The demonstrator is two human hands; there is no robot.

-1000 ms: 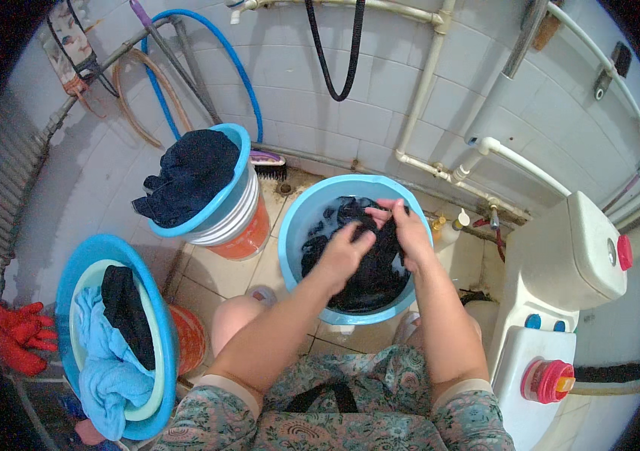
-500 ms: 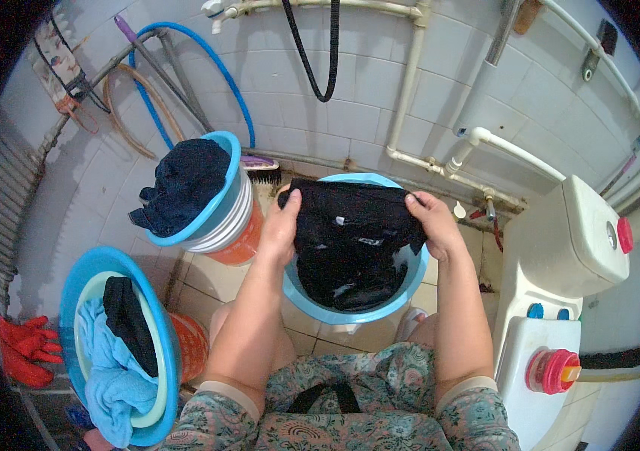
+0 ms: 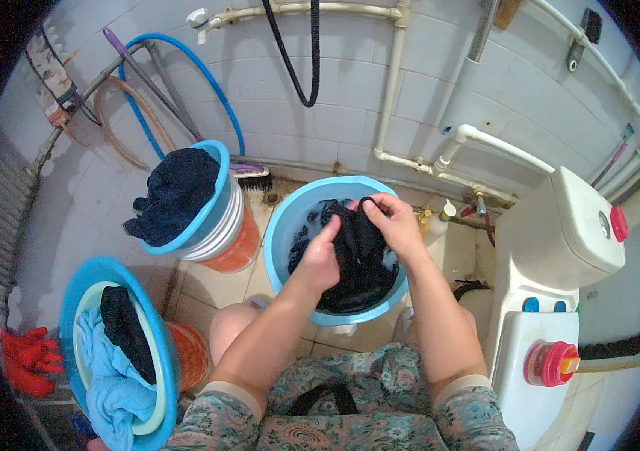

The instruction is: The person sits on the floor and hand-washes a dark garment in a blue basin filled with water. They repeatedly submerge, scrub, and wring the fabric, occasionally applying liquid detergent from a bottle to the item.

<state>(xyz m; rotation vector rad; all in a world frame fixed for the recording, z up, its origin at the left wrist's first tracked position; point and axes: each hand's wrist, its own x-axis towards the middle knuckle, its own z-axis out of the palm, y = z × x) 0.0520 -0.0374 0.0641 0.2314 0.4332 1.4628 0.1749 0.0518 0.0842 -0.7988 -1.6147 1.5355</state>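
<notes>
We listed, left to right:

1 red glove [image 3: 33, 361], beside the tub [image 3: 102, 270], which held 1 light-blue towel [image 3: 113, 391] and 1 black cloth [image 3: 126, 331].
1 bucket [image 3: 234, 244], orange and white, topped by 1 bowl [image 3: 219, 159] of dark denim [image 3: 181, 188].
1 brush [image 3: 254, 180], behind the bucket.
1 basin [image 3: 278, 237], blue, on the floor before us, water inside.
1 left hand [image 3: 320, 261], ours: thumb raised at the garment, fingers curled; we could not tell whether they gripped.
1 garment [image 3: 361, 259], black, bunched between our hands, mostly within the basin.
1 right hand [image 3: 401, 227], ours, thumb and fingers pinching the garment's upper edge.
1 bottle [image 3: 442, 218], just past the basin.
1 toilet [image 3: 541, 237].

Handling note: we judged a firm pinch on both sides best, folds spread evenly, fabric low over the water.
</notes>
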